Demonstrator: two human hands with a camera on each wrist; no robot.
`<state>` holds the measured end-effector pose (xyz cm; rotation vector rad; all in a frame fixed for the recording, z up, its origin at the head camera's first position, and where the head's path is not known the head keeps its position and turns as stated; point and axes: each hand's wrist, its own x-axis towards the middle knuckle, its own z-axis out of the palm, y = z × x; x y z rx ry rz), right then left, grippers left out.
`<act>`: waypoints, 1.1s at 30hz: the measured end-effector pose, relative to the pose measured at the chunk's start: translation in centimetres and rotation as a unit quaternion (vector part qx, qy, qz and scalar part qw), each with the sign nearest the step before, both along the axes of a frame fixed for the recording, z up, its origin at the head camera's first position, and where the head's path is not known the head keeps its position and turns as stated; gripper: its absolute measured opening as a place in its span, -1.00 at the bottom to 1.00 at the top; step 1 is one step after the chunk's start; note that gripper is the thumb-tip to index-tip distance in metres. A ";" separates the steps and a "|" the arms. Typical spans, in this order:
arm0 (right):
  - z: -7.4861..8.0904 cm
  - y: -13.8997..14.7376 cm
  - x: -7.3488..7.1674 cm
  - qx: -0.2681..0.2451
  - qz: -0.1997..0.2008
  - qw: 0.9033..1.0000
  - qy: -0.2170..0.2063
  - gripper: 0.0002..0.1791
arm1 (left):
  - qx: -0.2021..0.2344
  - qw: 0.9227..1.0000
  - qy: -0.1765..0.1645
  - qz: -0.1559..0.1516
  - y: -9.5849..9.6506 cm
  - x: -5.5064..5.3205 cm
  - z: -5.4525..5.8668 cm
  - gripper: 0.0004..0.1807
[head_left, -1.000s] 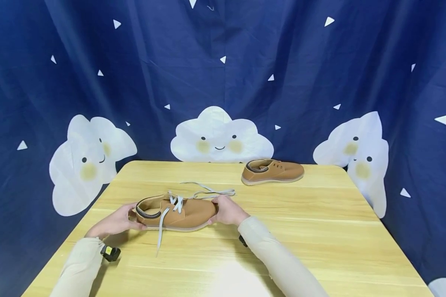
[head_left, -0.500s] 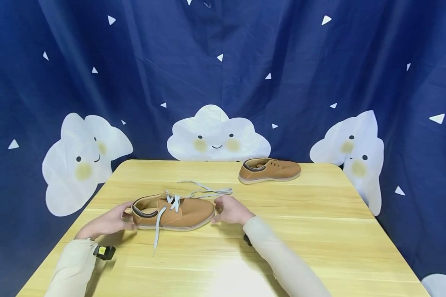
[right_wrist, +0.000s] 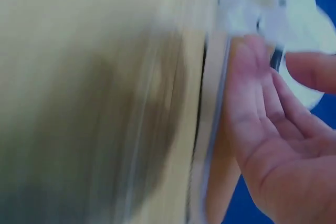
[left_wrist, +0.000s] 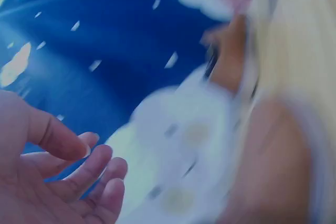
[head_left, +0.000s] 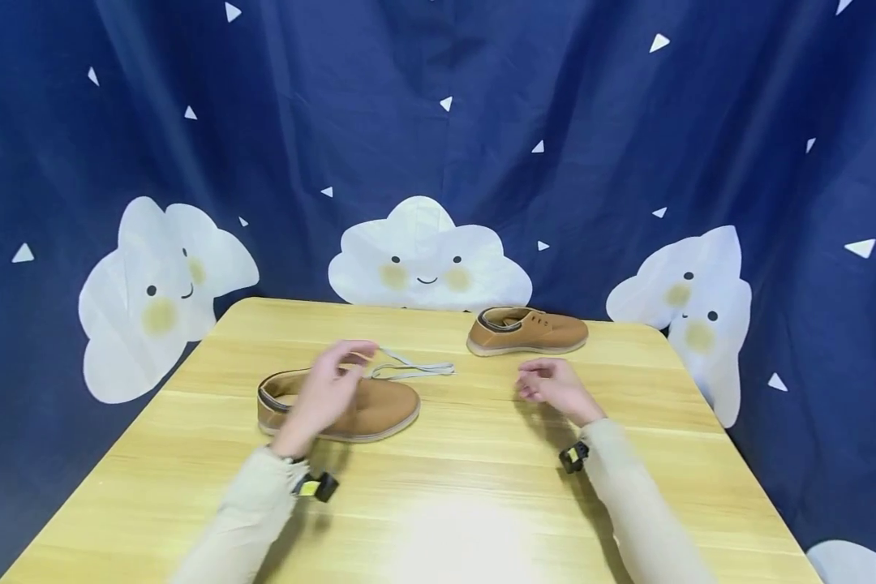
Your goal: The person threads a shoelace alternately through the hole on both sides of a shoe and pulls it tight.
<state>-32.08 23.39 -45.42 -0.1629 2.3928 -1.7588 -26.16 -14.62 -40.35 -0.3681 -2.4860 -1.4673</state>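
Note:
A brown shoe (head_left: 387,405) rests on the table, toe to the right. My left hand (head_left: 324,393) is raised in front of it and hides its lacing; the left wrist view shows the fingers (left_wrist: 107,169) loosely bent around nothing. Behind the shoe a pale lace (head_left: 427,370) trails over the tabletop. A second brown shoe (head_left: 547,332), without visible laces, stands at the back. In front of that one hovers my right hand (head_left: 560,389), apart from it, fingers (right_wrist: 247,98) extended and holding nothing.
The wooden table (head_left: 438,478) has its far edge close to a blue curtain (head_left: 423,105) with clouds and triangles. A black wrist camera (head_left: 317,487) sits on the left forearm, another camera (head_left: 573,457) on the right.
Both hands have let go of the near shoe's ends. The left has moved up and right, in front of the shoe; the right has gone rightward toward the far shoe. Both shoes stay put.

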 end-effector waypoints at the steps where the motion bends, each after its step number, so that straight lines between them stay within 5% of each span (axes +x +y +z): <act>1: 0.0 0.9 -0.3 -0.016 -0.020 1.000 -0.003 -0.58 | 0.026 0.999 -0.021 -0.019 1.4 -0.4 -0.4 -0.58; 3: -0.2 2.5 -1.0 -0.049 -0.061 0.997 -0.012 -0.60 | 0.072 0.995 -0.059 -0.042 4.2 -1.1 -1.5 -0.60; 6: -0.6 4.8 -2.1 -0.082 -0.123 0.989 -0.030 -0.64 | 0.163 0.976 -0.128 -0.063 8.1 -2.2 -3.5 -0.60; 12: -1.2 6.8 -4.1 -0.129 -0.216 0.966 -0.062 -0.68 | 0.328 0.916 -0.230 -0.028 12.9 -4.1 -6.5 -0.49; 17: -1.3 8.0 -5.4 -0.165 -0.281 0.944 -0.051 -0.76 | 0.433 0.863 -0.260 -0.026 15.8 -6.4 -7.2 -0.40; 20: -1.3 8.4 -6.1 -0.174 -0.303 0.936 -0.045 -0.71 | 0.473 0.840 -0.266 -0.023 17.0 -7.7 -7.4 -0.32; 25: -1.6 8.8 -7.1 -0.155 -0.325 0.931 -0.055 -0.51 | 0.507 0.820 -0.264 -0.005 18.4 -8.9 -7.8 -0.20; 33: -2.0 9.7 -8.3 -0.198 -0.266 0.940 -0.077 -0.39 | 0.523 0.814 -0.254 0.011 19.2 -10.4 -7.7 -0.15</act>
